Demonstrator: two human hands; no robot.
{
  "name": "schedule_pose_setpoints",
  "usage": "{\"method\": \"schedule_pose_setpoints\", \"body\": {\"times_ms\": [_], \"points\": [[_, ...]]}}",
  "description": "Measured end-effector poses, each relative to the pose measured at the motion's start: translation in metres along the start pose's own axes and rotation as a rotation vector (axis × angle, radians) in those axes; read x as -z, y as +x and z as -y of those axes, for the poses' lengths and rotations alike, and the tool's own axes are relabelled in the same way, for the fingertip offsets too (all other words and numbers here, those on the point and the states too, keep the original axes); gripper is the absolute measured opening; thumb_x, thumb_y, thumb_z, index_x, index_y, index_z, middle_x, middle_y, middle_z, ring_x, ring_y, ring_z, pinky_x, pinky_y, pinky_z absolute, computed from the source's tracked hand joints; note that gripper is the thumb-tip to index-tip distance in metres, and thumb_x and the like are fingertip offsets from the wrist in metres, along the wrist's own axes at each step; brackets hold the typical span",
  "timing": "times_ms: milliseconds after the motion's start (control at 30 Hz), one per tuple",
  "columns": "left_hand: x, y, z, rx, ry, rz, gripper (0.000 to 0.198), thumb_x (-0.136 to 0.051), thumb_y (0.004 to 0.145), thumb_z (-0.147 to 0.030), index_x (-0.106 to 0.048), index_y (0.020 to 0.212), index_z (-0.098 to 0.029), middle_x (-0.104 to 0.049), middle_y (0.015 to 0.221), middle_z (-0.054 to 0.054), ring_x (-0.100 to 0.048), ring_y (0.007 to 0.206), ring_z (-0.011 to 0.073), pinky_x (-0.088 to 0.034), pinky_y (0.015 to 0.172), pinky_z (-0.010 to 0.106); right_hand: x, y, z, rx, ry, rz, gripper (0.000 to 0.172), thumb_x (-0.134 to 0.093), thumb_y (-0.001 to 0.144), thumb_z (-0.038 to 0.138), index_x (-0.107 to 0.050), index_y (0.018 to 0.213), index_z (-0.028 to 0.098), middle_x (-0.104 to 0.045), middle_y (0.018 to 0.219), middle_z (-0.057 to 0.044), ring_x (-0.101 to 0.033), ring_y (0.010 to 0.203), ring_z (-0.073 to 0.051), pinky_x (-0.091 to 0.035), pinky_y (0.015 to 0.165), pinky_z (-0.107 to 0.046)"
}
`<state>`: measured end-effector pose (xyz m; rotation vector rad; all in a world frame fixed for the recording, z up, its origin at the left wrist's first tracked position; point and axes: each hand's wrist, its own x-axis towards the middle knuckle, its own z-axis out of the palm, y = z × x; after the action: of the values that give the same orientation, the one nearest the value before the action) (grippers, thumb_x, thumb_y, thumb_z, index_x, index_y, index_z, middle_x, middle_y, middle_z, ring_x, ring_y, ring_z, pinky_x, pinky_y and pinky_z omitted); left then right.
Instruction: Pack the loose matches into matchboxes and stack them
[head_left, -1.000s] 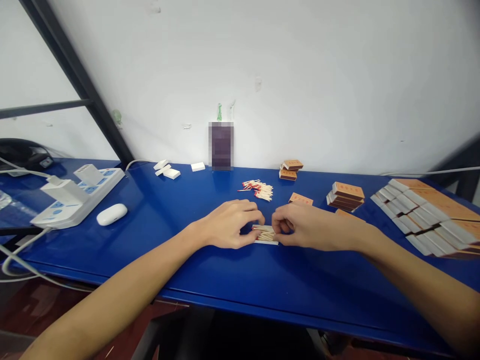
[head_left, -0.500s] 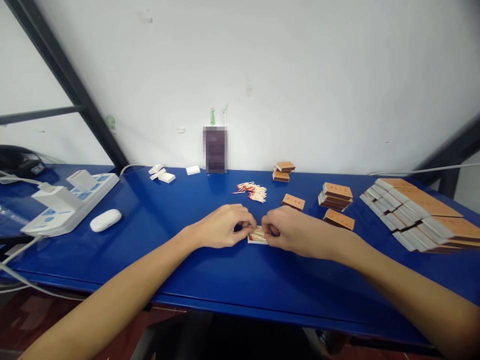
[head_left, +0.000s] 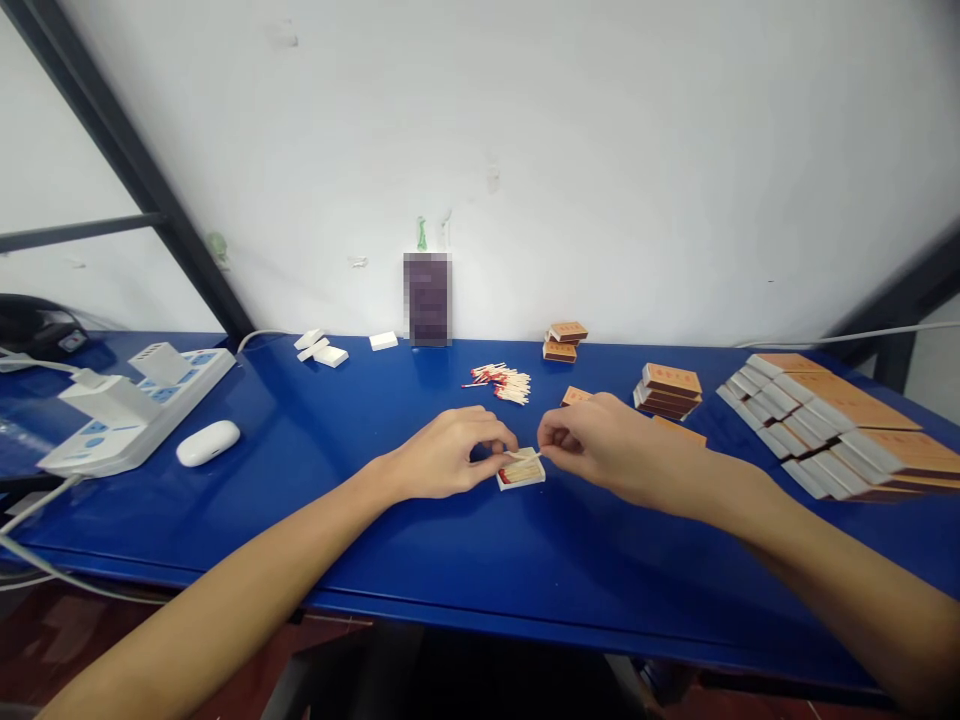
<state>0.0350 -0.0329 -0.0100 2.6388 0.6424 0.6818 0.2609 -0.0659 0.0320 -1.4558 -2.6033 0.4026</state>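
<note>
A small white matchbox tray (head_left: 523, 480) lies on the blue table in front of me, with several matches (head_left: 517, 472) inside, red heads toward the left. My left hand (head_left: 461, 455) has thumb and fingers closed at the tray's back left corner; whether they also grip a match is hard to see. Just right of the tray, my right hand (head_left: 581, 440) pinches the end of a match (head_left: 531, 457) that slants over the tray. Behind it lies a loose pile of red-headed matches (head_left: 510, 385). An orange matchbox (head_left: 575, 396) is partly hidden by my right hand.
Stacked matchboxes stand at the back (head_left: 564, 350) and right (head_left: 670, 390), beside a large block of matchboxes (head_left: 847, 415). White small boxes (head_left: 322, 350) lie back left. A power strip (head_left: 142, 420) and a white earbud case (head_left: 208, 443) are at left.
My right hand has moved slightly right, off the tray, uncovering its right end. A match now shows at its fingertips. My left hand has stayed almost in place.
</note>
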Motion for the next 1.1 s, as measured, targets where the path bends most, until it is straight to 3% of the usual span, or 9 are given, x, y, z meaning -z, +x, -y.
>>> {"method": "schedule_pose_setpoints", "body": {"times_ms": [133,333,433,600,733,833,933,1000,1100], "points": [[-0.001,-0.002,0.0,-0.009,0.029,0.018,0.014,-0.057,0.09,-0.025,-0.066,0.098,-0.018,-0.067,0.093,0.004,-0.06,0.086,0.0166,-0.047,0.083,0.03,0.004,0.0,-0.005,0.013,0.069,-0.047,0.008,-0.051,0.084,0.019,-0.058,0.085,0.021,-0.061,0.075,0.001,-0.053,0.065,-0.013,-0.035,0.06,-0.026],[0.003,-0.002,-0.003,0.004,0.153,0.108,0.039,-0.07,0.08,-0.042,-0.063,0.11,-0.018,-0.062,0.106,0.008,-0.058,0.097,0.0234,-0.047,0.087,0.036,0.006,0.0,0.007,0.112,-0.022,-0.054,0.014,-0.047,0.081,0.009,-0.051,0.086,0.022,-0.058,0.077,0.001,-0.051,0.071,-0.014,-0.033,0.064,-0.025],[0.004,-0.002,-0.003,0.024,0.154,0.149,0.025,-0.068,0.082,-0.034,-0.063,0.1,-0.017,-0.063,0.098,0.006,-0.059,0.09,0.0216,-0.047,0.085,0.035,0.005,0.004,0.016,0.113,-0.064,0.029,0.018,-0.047,0.079,0.004,-0.048,0.086,0.021,-0.059,0.082,-0.002,-0.051,0.073,-0.015,-0.031,0.059,-0.025],[0.004,-0.002,0.0,-0.025,0.028,0.144,0.012,-0.063,0.088,-0.026,-0.066,0.096,-0.019,-0.065,0.11,0.006,-0.059,0.103,0.0207,-0.045,0.093,0.034,-0.005,0.017,0.023,0.104,0.035,0.1,0.014,-0.05,0.081,0.008,-0.043,0.083,0.021,-0.059,0.079,-0.003,-0.05,0.063,-0.013,-0.031,0.055,-0.025],[0.005,-0.003,0.002,0.039,0.042,0.142,0.016,-0.064,0.086,-0.032,-0.06,0.092,-0.018,-0.064,0.098,0.004,-0.058,0.091,0.0195,-0.046,0.082,0.032,-0.008,0.018,0.017,0.144,0.21,0.075,0.011,-0.056,0.083,0.017,-0.047,0.089,0.021,-0.061,0.08,0.0,-0.053,0.068,-0.014,-0.035,0.057,-0.024],[0.005,-0.003,0.001,0.084,0.106,0.136,0.025,-0.067,0.083,-0.038,-0.05,0.085,-0.019,-0.058,0.083,0.0,-0.053,0.077,0.0172,-0.041,0.07,0.029,-0.006,0.019,0.005,0.174,0.212,0.022,0.02,-0.055,0.083,0.016,-0.051,0.101,0.022,-0.062,0.086,0.0,-0.055,0.073,-0.014,-0.038,0.062,-0.025],[0.006,-0.002,0.0,0.082,0.141,0.143,0.026,-0.067,0.082,-0.037,-0.047,0.084,-0.02,-0.055,0.08,-0.001,-0.051,0.074,0.0165,-0.038,0.069,0.028,-0.007,0.025,-0.009,0.115,0.118,-0.097,0.027,-0.05,0.081,0.009,-0.054,0.104,0.021,-0.062,0.092,-0.002,-0.056,0.077,-0.015,-0.039,0.067,-0.026],[0.007,-0.002,-0.001,0.067,0.145,0.148,0.024,-0.067,0.082,-0.036,-0.05,0.088,-0.02,-0.057,0.083,0.0,-0.052,0.075,0.0165,-0.039,0.072,0.028,-0.011,0.032,-0.016,0.028,0.017,-0.157,0.023,-0.047,0.082,0.007,-0.055,0.099,0.018,-0.061,0.096,-0.005,-0.057,0.082,-0.016,-0.04,0.07,-0.027],[0.007,-0.003,-0.003,0.039,0.157,0.159,0.023,-0.068,0.083,-0.035,-0.055,0.093,-0.019,-0.059,0.086,0.001,-0.054,0.077,0.0168,-0.041,0.075,0.029,-0.018,0.041,-0.018,-0.098,-0.146,-0.155,0.019,-0.043,0.086,0.007,-0.055,0.098,0.016,-0.06,0.103,-0.009,-0.059,0.089,-0.019,-0.039,0.07,-0.028]]}}
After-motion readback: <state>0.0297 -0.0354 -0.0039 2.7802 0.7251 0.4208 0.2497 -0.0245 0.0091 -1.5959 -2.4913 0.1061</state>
